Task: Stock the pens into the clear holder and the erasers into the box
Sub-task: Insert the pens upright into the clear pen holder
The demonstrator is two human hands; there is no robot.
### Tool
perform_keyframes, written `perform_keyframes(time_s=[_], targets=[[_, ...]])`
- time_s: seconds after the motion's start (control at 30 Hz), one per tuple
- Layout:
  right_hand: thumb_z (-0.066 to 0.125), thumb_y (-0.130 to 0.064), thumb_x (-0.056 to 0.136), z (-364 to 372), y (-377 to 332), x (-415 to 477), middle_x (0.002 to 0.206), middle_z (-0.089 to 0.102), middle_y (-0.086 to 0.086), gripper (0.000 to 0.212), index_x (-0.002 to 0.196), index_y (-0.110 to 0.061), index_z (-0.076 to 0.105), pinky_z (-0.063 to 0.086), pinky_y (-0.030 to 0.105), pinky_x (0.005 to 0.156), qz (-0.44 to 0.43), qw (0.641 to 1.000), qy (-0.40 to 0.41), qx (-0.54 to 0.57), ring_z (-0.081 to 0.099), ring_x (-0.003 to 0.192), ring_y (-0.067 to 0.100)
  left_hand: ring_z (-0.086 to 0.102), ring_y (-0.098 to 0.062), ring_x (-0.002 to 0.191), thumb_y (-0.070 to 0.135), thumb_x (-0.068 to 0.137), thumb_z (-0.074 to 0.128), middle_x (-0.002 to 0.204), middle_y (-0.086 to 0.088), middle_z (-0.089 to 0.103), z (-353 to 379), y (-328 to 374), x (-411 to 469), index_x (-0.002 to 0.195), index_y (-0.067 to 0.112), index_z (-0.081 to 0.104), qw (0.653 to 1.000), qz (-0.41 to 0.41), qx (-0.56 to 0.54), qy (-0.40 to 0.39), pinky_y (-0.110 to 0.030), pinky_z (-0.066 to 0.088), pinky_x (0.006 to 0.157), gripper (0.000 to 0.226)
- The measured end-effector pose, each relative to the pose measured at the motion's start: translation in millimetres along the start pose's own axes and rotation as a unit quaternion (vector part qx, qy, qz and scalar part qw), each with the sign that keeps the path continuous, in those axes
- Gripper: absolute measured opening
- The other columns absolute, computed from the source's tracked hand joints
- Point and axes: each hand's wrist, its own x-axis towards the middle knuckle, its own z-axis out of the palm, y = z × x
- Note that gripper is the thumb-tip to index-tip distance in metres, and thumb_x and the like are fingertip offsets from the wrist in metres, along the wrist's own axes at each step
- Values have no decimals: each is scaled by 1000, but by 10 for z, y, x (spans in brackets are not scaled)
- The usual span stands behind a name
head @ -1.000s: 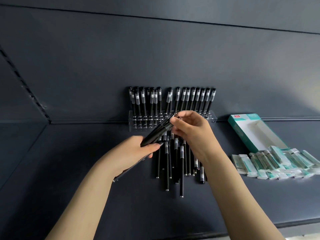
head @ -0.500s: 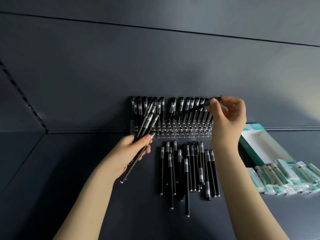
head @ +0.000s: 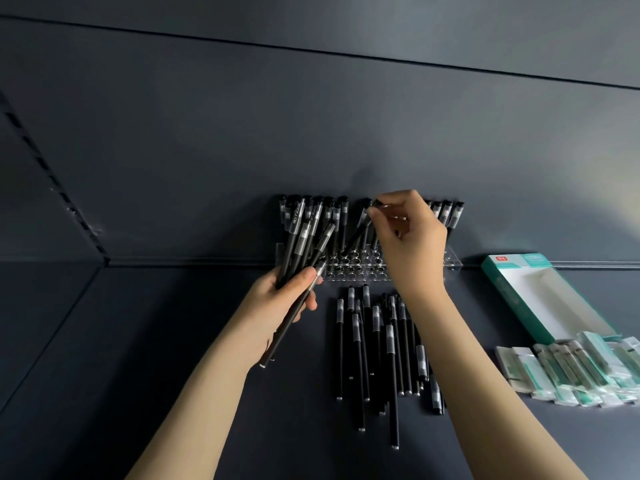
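A clear holder [head: 353, 270] with rows of holes stands against the back wall, with several black pens upright in its rear row. My right hand [head: 412, 244] pinches the cap end of one black pen [head: 358, 233], tilted, its tip down at a hole near the holder's middle. My left hand [head: 277, 306] grips a bundle of black pens [head: 304, 251] in front of the holder's left end. Several loose pens [head: 377, 344] lie on the shelf below the holder. A teal and white box [head: 512, 299] lies open at the right, with wrapped erasers [head: 575, 372] piled in front of it.
All of it rests on a dark grey shelf [head: 138, 341] with a back wall close behind the holder. A slotted upright [head: 52, 188] runs along the left side wall. My right forearm crosses over the right part of the loose pens.
My right hand took one pen from the left hand's bundle, carried it up and right, then swung back left and lowered its tip to the holder. The left hand rose with the bundle.
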Motion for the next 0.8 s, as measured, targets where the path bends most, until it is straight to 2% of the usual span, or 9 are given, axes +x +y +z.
perform_keyframes(time_s=[0.1, 0.27, 0.37, 0.47, 0.57, 0.63, 0.67, 0.73, 0.8], targets=[[70, -7, 89, 85, 32, 17, 89, 69, 1, 11, 100, -8, 68, 45, 7, 70, -34, 998, -29, -34, 62, 75, -2, 43, -5, 46, 34, 94, 57, 64, -1, 60, 13, 12, -18, 98, 9, 67, 1000, 3, 10, -8, -14, 34, 44, 27], [71, -5, 88, 179, 111, 42, 91, 69, 2, 13, 100, -7, 71, 48, 12, 70, -77, 993, -56, -69, 64, 73, 14, 41, -7, 46, 28, 96, 57, 66, -3, 58, 48, 23, -56, 94, 8, 60, 1000, 4, -5, -10, -13, 34, 44, 20], [69, -4, 89, 181, 139, 31, 99, 66, 0, 21, 109, -7, 71, 52, 17, 74, -87, 991, -63, -76, 63, 75, 9, 38, -7, 45, 28, 96, 56, 67, -4, 56, 48, 32, -75, 94, 8, 56, 1000, 7, -19, -17, -13, 32, 43, 20], [68, -5, 90, 126, 101, -28, 98, 63, -2, 29, 118, -10, 68, 48, 9, 74, -73, 994, -50, -59, 60, 76, 1, 35, -9, 46, 38, 92, 58, 66, -3, 57, 21, 35, -80, 96, 6, 56, 999, 4, -32, -29, -17, 28, 43, 32], [69, -14, 91, 18, -1, -134, 90, 65, -2, 18, 109, -15, 71, 43, 9, 67, -10, 996, -80, -24, 57, 70, 3, 37, -10, 47, 50, 86, 65, 67, -3, 59, -5, 10, -60, 96, 8, 61, 998, 3, -53, -35, -22, 25, 47, 44], [68, -22, 92, -56, -85, -218, 75, 65, -13, 13, 102, -16, 73, 41, 12, 58, 76, 984, -158, 38, 53, 59, 1, 39, -11, 48, 50, 84, 64, 67, -4, 60, 1, -1, -53, 96, 9, 62, 998, 2, -54, -34, -26, 25, 50, 43], [67, -25, 92, -83, -122, -258, 70, 66, -13, 15, 101, -16, 74, 44, 14, 57, 117, 970, -200, 75, 54, 59, 0, 39, -11, 48, 50, 84, 64, 66, -4, 60, 9, -5, -54, 96, 8, 62, 998, 2, -51, -35, -26, 25, 50, 43], [67, -28, 90, -104, -149, -323, 83, 73, -2, 17, 101, -17, 75, 56, 23, 69, 180, 942, -249, 136, 62, 74, 8, 40, -11, 48, 52, 84, 66, 66, -3, 60, 32, -5, -68, 97, 8, 62, 999, 6, -37, -39, -22, 29, 48, 46], [70, -30, 85, -107, -161, -367, 96, 73, 8, 21, 100, -16, 76, 57, 29, 78, 215, 922, -268, 177, 63, 84, 14, 42, -10, 48, 51, 78, 61, 66, -4, 61, 56, 5, -93, 99, 6, 61, 999, 15, -19, -43, -19, 33, 45, 49]])
